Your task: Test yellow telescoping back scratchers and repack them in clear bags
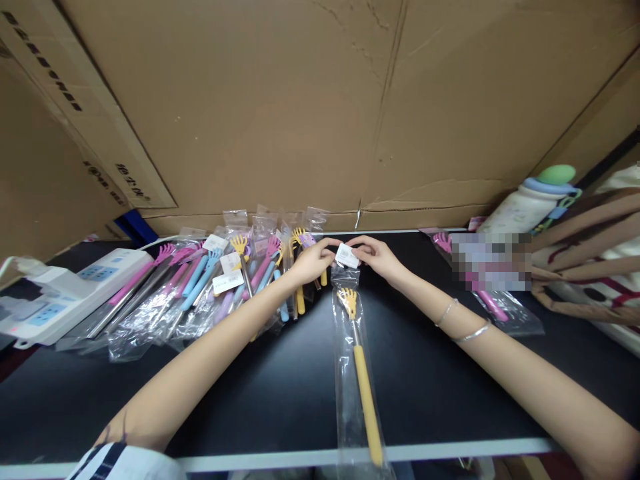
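Note:
A clear plastic bag (350,373) with a yellow-handled back scratcher (366,393) inside lies lengthwise on the black table (280,387), its lower end over the front edge. A small white label (347,256) sits at the bag's top end. My left hand (313,260) and my right hand (377,257) meet there, fingers pinched on the label and the bag's top from either side. Two thin bracelets (463,323) are on my right wrist.
A heap of bagged back scratchers (210,287) in pink, blue and yellow lies left of my hands. A white power strip (65,293) is at far left. Another pink bagged scratcher (493,303), a bottle (530,203) and a bag (595,260) are at right. Cardboard (300,107) walls the back.

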`<state>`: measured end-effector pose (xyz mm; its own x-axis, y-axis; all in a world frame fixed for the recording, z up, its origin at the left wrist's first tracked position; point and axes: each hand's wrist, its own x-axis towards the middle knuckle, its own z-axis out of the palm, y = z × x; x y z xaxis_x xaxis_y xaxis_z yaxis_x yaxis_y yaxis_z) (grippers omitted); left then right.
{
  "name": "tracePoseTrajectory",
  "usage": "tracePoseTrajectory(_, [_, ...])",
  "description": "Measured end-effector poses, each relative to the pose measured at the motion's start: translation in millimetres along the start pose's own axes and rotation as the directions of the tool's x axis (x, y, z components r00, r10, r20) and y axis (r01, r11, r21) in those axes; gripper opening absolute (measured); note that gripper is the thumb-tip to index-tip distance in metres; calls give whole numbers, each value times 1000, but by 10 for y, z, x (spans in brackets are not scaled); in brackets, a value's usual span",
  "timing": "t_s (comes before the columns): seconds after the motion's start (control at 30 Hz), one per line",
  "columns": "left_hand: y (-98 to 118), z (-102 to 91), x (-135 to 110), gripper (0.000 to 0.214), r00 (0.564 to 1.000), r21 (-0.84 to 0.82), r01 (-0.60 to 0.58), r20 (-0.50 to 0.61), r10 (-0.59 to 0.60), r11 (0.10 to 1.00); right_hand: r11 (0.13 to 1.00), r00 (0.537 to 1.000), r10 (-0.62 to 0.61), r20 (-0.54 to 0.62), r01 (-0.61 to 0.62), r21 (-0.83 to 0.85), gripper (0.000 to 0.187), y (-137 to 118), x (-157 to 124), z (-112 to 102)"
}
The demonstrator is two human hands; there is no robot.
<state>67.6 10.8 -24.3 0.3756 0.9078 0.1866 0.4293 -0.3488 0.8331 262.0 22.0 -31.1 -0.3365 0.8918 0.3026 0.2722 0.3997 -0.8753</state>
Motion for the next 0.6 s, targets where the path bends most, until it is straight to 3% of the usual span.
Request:
tracePoseTrajectory(0.27, [104, 33, -24, 45, 998, -109, 60, -22, -63, 992, 986, 993, -89, -72, 78, -145, 19, -68, -19, 14])
tracePoseTrajectory(0.6, [89, 41, -11, 43, 996, -170, 75, -29, -81, 982, 932, 977, -202, -74, 168, -321, 16, -162, -57, -2])
